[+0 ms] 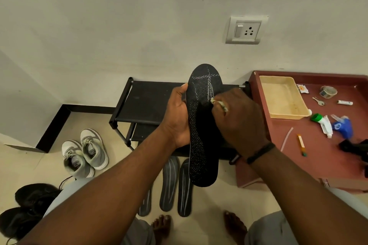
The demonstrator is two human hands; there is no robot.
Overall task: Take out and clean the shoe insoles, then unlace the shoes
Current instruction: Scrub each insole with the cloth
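Observation:
My left hand [178,117] grips a black insole [202,145] by its left edge and holds it upright, toe end up, in front of the shoe rack. My right hand [239,117] presses a small whitish brush or cloth [219,104] against the insole's upper middle; what it is exactly stays unclear. Three dark grey insoles [169,183] lie side by side on the floor below. A pair of grey-white laced sneakers [85,151] stands on the floor at left. A pair of black shoes [29,209] sits at the lower left, partly hidden by my arm.
A black two-tier shoe rack [143,103] stands against the wall. To the right is a low maroon table [318,155] with a cream tray [282,97], tape, keys, tubes and a blue bottle. A wall socket [246,30] is above. My bare feet [161,226] are below.

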